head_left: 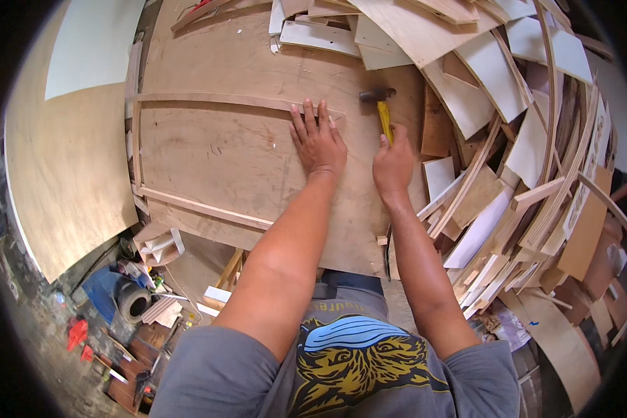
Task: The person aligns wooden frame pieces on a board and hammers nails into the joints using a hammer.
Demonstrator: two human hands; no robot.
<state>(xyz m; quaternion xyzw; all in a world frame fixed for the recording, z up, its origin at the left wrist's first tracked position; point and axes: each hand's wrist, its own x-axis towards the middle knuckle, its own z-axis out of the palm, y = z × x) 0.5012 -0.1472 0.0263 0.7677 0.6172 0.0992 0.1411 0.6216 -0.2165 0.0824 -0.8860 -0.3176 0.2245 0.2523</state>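
Note:
My left hand [320, 143] lies with its fingers spread over the far strip of a thin wooden frame [216, 98], near that strip's right end. A claw or plain head cannot be told on the hammer [384, 120], which has a dark head and a yellow handle. My right hand [394, 167] is wrapped round that handle, just right of the left hand, with the hammer head above the board. The frame rests on a large plywood board [209, 150]. Its near strip [205, 207] runs partly behind my left forearm.
Offcuts and panels [477, 104] are heaped along the right and far right. A tall plywood sheet [76, 153] stands at the left. Below the board's left edge, a blue object [101, 292] and scraps lie on the cluttered floor [56, 348]. A red tool [200, 12] lies at the far edge.

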